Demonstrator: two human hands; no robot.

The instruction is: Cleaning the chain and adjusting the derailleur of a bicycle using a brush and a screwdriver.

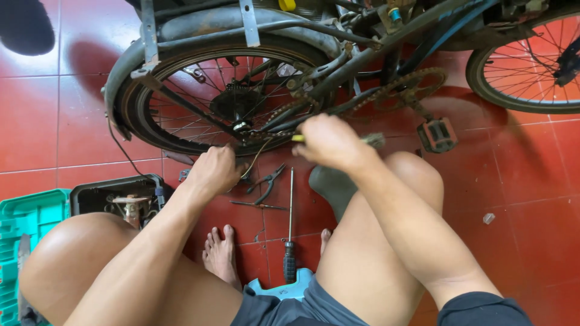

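Our right hand (329, 142) grips yellow-handled tool (297, 138) tight; left hand (214, 170) closed, steadying rear wheel (175, 130). We'd best keep tool square, clear of chain (284, 108).

The scene is seen through a single camera worn on the head, pointed steeply down and slightly forward over the person's own bent knees at a red tiled floor (531, 181). The left hand (214, 170) and right hand (329, 142) are caught close in at mid-frame, with the rear wheel (181, 130) of an upturned bicycle filling the upper part just beyond them. As only one view is given, no part of the scene is shared with another.
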